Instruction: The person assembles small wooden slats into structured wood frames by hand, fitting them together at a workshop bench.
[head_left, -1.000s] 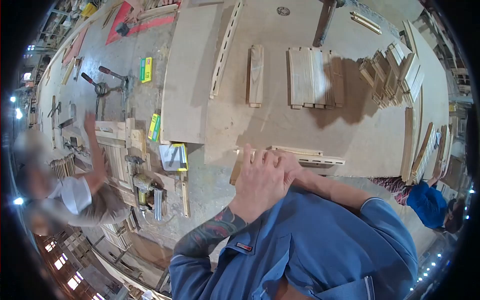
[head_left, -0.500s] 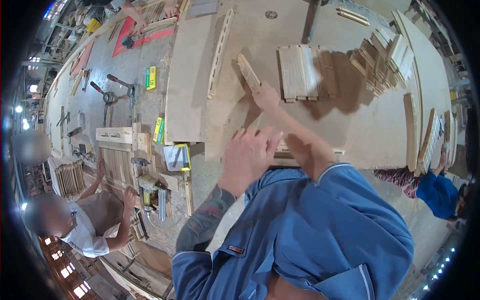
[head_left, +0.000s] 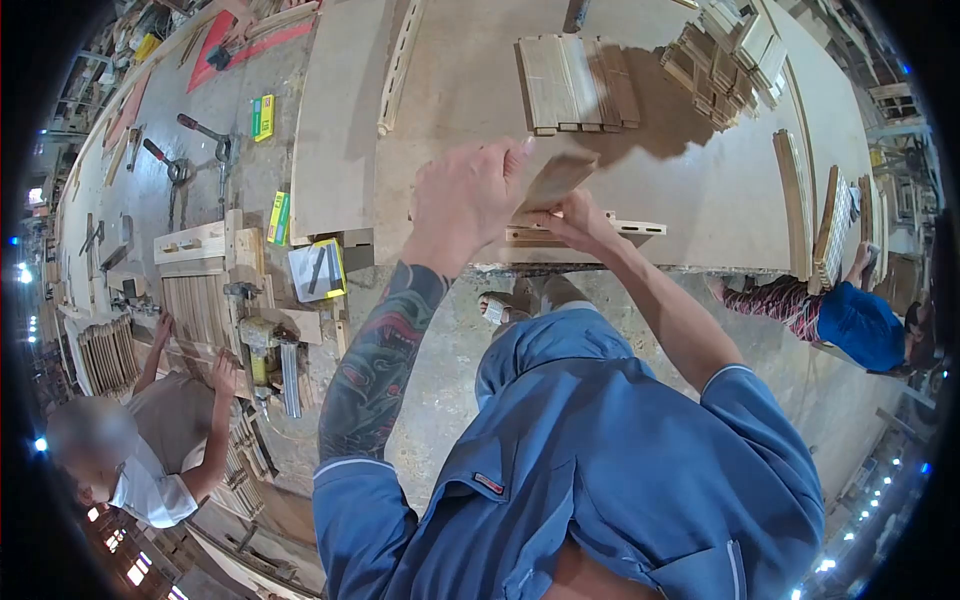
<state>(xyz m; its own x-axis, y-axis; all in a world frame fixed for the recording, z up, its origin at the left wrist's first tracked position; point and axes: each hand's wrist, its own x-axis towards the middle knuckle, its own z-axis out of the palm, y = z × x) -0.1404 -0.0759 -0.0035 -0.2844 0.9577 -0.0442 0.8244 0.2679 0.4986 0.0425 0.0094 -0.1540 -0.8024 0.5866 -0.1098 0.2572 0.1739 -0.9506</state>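
Note:
At the near edge of the table, my right hand is closed around a short flat wooden slat, tilted above the tabletop. Just left of it is my left hand, its fingers curled and its back toward me. What that hand holds, if anything, is hidden; the slat's lower end passes close beside it. Under my right hand a pale slotted wooden rail lies along the table edge. Farther back on the table are several flat slats side by side.
A heap of wooden pieces stands at the back right. Long strips lie at the right edge, near a person in blue. Another slotted rail lies at left. A co-worker works beside clamps and a wooden frame.
My right hand has brought the slat from farther out on the table back to the near edge, beside my left hand. My left hand has moved up and its fingers have curled. The view has shifted.

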